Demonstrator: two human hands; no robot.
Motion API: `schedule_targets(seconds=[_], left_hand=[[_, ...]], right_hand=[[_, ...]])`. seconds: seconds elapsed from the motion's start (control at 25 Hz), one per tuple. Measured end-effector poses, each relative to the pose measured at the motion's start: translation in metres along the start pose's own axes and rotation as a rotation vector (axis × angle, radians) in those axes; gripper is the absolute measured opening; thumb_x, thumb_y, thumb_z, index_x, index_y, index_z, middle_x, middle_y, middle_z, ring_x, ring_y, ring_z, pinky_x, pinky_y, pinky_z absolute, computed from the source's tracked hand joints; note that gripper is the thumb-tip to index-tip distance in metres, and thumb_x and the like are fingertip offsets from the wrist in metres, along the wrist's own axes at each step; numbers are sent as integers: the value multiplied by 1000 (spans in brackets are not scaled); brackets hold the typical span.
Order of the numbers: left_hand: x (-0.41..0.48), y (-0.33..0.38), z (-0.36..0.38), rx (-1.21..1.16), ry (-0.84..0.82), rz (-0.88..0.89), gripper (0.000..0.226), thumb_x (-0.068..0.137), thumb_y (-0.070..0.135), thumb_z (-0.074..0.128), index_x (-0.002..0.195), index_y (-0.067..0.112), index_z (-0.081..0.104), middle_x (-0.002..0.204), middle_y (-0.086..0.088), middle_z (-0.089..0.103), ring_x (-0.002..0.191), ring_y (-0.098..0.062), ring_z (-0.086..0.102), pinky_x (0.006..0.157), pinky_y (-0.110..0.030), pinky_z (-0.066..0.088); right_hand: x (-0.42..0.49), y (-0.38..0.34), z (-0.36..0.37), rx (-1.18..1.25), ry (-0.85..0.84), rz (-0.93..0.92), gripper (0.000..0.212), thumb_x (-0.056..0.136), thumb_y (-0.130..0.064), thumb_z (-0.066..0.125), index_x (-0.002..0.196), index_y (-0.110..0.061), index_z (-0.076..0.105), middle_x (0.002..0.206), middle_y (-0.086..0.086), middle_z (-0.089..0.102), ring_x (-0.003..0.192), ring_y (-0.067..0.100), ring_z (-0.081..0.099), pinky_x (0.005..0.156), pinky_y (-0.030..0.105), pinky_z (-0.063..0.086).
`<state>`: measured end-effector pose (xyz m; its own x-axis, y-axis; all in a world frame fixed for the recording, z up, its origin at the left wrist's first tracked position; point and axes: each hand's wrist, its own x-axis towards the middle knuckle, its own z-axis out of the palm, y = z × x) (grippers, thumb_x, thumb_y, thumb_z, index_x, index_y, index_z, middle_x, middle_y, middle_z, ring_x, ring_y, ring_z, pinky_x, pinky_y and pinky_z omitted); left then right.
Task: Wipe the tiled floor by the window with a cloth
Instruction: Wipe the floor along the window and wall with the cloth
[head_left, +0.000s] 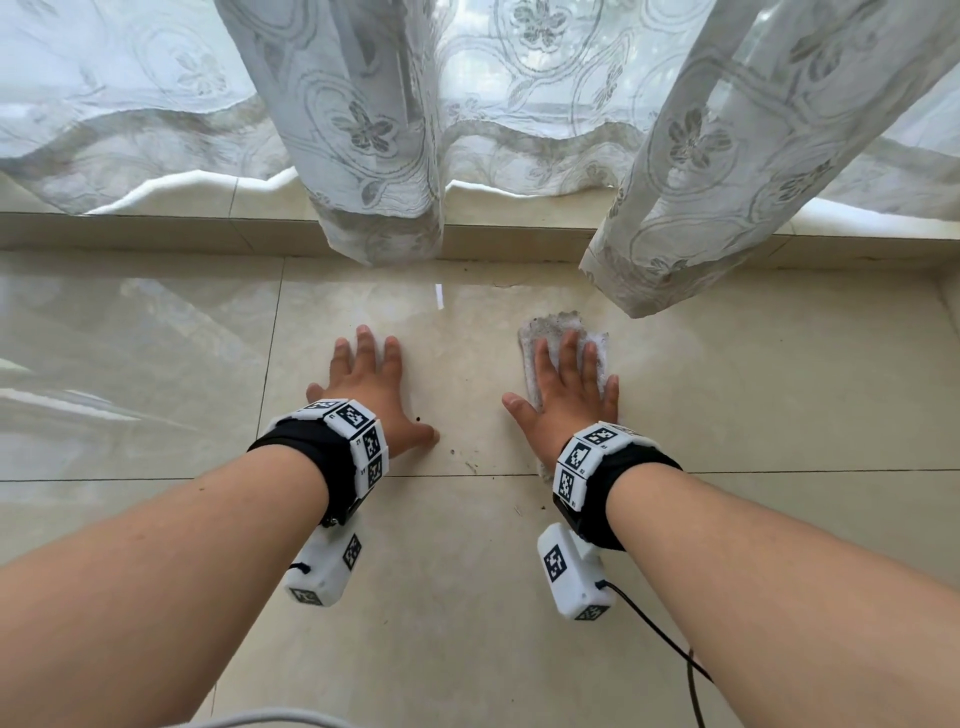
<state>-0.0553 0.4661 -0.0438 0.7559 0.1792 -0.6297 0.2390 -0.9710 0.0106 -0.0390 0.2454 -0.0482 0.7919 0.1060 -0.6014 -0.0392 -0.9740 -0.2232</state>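
A small, dirty white cloth (553, 328) lies flat on the glossy beige tiled floor (727, 415) just in front of the window step. My right hand (566, 397) presses down on the cloth with straight, spread fingers, covering most of it. My left hand (371, 392) rests flat on the bare tile to the left of the cloth, fingers spread, holding nothing. Both wrists wear black bands with white marker blocks. Specks of dirt (467, 460) lie on the tile between the two hands.
Sheer white patterned curtains (379, 156) hang over the window; two folds reach down to the floor, one (660, 260) just right of the cloth. A low tiled step (208, 234) runs along the window. A black cable (670, 644) trails from my right wrist.
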Motion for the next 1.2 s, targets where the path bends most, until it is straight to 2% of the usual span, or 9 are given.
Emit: schedule_targets(seconds=[0.16,0.36,0.52,0.68,1.0,1.2], left_hand=[[-4,6,-2,-1,25,35,124,66,79,62,152,34,-16,159,6,-28,148,-20,-19,113,-56,19],[-11,5,-2,-24,73,60,123,61,83,63,153,37,-5,160,6,-24,149,-18,-17,114,-53,20],[-14,-4,-1,-13,47,21,139,54,89,62,152,30,-18,158,2,-31,148,-18,-22,116,-50,18],[-11,-6,-3,8,53,25,148,49,90,64,152,25,-20,159,-2,-30,148,-18,-22,118,-45,18],[-9,18,3,75,2,72,151,51,85,68,150,21,-25,157,-7,-33,148,-23,-23,119,-44,12],[-12,24,1,86,-6,83,150,52,86,67,149,21,-27,156,-7,-35,147,-22,-25,119,-43,9]], right_hand=[[-3,9,2,-26,20,21,86,92,-70,28,148,-32,-26,151,-1,-42,140,21,-37,114,47,-16],[-3,15,0,-36,29,32,88,91,-72,27,149,-32,-24,151,0,-42,139,21,-38,114,48,-16],[7,24,-12,-2,35,74,90,89,-74,29,150,-31,-22,150,0,-43,139,21,-38,113,49,-16],[21,37,-29,37,82,127,96,85,-77,32,151,-31,-20,152,-1,-41,140,21,-36,114,50,-14],[34,50,-42,-21,105,117,96,85,-75,38,153,-31,-15,155,-1,-35,143,23,-30,115,52,-8],[37,36,-41,0,86,47,96,85,-75,39,153,-32,-14,156,-2,-32,144,22,-29,115,53,-9]])
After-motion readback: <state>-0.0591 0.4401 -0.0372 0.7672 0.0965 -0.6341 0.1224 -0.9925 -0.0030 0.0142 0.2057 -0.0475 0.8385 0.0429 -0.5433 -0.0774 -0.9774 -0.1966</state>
